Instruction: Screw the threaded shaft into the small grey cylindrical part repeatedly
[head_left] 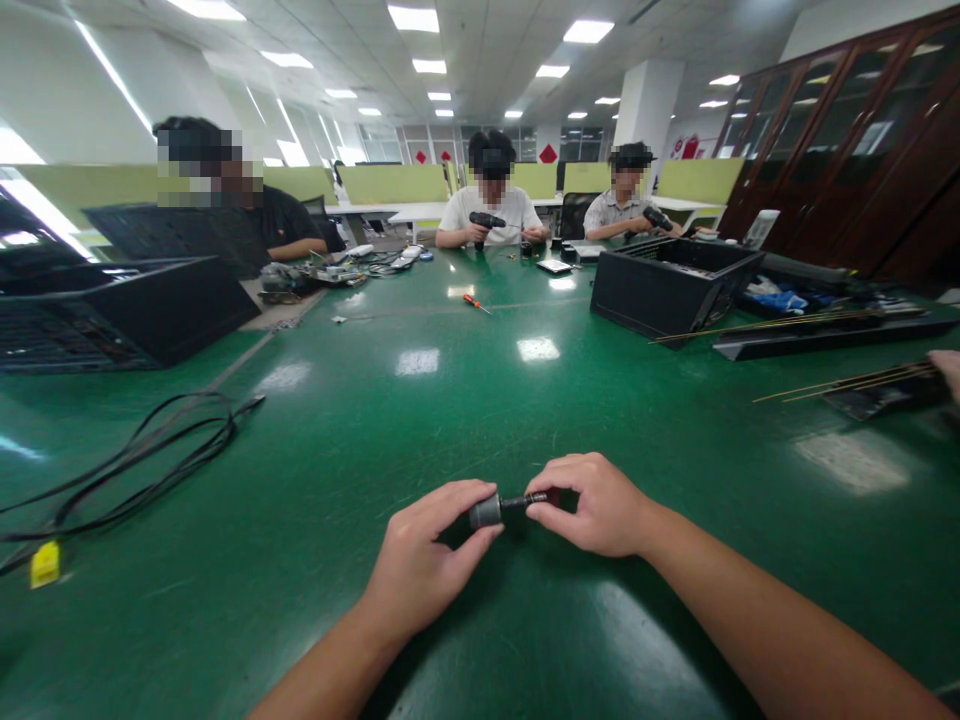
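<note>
A small grey cylinder, which looks like a small motor, is pinched between the thumb and fingers of my left hand. From its right end a thin dark shaft sticks out sideways. My right hand is closed in a pinch on the far end of that shaft, and a dark part shows partly behind its fingers. Both hands are low over the green table, close together near the front. What the right fingertips cover cannot be made out.
Black cables with a yellow tag lie left. Black computer cases stand left and right. An orange screwdriver lies mid-table. Thin rods lie right, near another person's hand. Co-workers sit opposite, two with power drills.
</note>
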